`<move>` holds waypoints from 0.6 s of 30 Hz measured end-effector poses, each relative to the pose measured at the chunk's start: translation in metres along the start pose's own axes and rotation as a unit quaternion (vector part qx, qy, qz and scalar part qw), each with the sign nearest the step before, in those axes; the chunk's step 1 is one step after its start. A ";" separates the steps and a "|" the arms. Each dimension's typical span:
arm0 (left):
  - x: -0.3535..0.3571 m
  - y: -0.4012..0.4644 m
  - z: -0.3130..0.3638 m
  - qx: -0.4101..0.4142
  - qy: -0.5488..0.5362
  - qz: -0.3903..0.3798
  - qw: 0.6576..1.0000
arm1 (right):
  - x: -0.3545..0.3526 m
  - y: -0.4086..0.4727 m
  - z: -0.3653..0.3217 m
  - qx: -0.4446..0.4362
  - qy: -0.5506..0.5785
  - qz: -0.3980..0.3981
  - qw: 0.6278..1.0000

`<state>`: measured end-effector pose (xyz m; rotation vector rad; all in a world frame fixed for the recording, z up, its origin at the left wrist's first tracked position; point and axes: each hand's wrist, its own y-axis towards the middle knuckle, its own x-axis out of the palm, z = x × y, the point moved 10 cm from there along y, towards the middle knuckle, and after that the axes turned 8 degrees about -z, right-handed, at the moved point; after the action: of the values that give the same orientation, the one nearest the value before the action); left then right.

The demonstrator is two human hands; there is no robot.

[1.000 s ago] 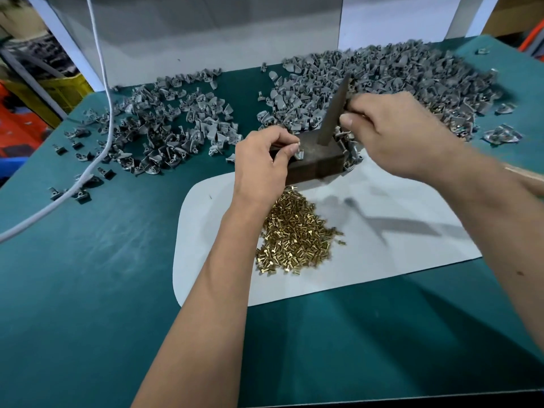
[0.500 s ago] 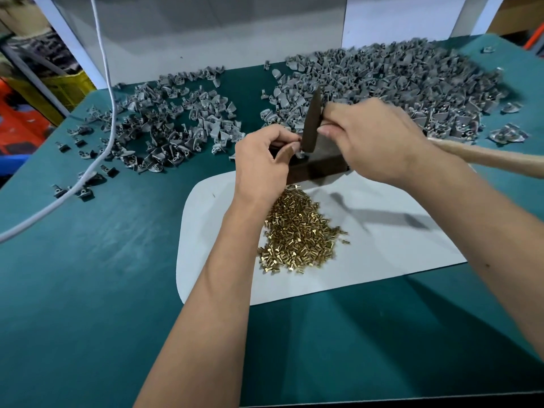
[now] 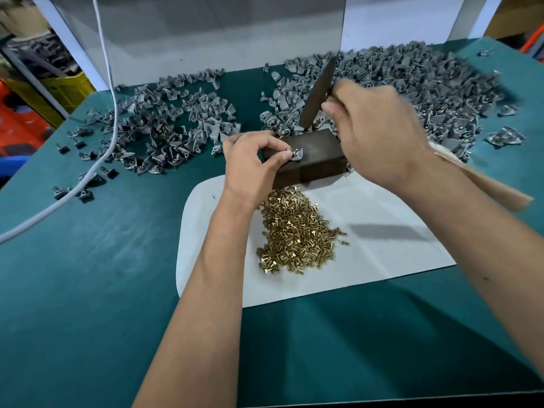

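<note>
Head view: the left hand (image 3: pixel 250 163) pinches a small grey part (image 3: pixel 296 155) between thumb and forefinger and holds it down on top of the dark block (image 3: pixel 318 163), near the block's left end. A brass piece shows in the part, just past the fingertips. The right hand (image 3: pixel 379 134) is clenched round the hammer (image 3: pixel 318 95) close to its head. The dark head is tilted up and away above the block's far edge, clear of the part. Its wooden handle (image 3: pixel 482 184) runs back past the right wrist and is blurred. The block stands at the far edge of a white sheet (image 3: pixel 382 260) on the green table (image 3: pixel 88 290). Just in front of the block a heap of brass rivets (image 3: pixel 297 234) lies on the sheet. Beyond the block lies a big pile of grey parts (image 3: pixel 426 78), with a looser left pile (image 3: pixel 164 122) well apart from it. A white cable (image 3: pixel 109 83) crosses the left pile's edge.
</note>
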<state>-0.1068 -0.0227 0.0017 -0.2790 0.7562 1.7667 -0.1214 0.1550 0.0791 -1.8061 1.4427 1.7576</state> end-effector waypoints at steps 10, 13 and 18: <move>0.004 0.002 -0.004 -0.024 -0.014 -0.019 0.999 | 0.017 0.008 -0.011 0.003 -0.043 -0.063 0.997; 0.003 0.001 -0.007 -0.044 -0.020 -0.016 0.999 | 0.035 0.004 0.003 0.037 -0.057 -0.140 0.988; 0.006 0.001 -0.017 -0.081 -0.034 -0.011 0.996 | 0.018 -0.008 0.030 0.004 0.076 -0.206 0.975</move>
<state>-0.1125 -0.0288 -0.0139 -0.3325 0.5593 1.8099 -0.1379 0.1720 0.0524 -2.0911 1.0181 1.4303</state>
